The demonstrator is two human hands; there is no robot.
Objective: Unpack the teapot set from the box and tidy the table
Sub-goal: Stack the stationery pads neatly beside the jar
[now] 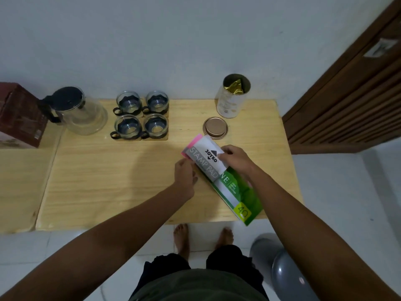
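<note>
A glass teapot (83,115) with a black lid stands at the back left of the wooden table (108,181). Beside it several glass cups (141,115) in black holders sit in a square on coasters. The dark red box (20,115) stands at the far left. A long green and white stamp pad carton (219,174) lies tilted near the front right. My right hand (235,158) grips its upper white end. My left hand (184,178) pinches the carton's left edge, fingers closed.
An open white and gold tin (232,98) with a gold foil bag inside stands at the back right. Its copper lid (215,128) lies flat in front of it. A brown slatted door (347,94) is at right, a grey bin (280,266) on the floor.
</note>
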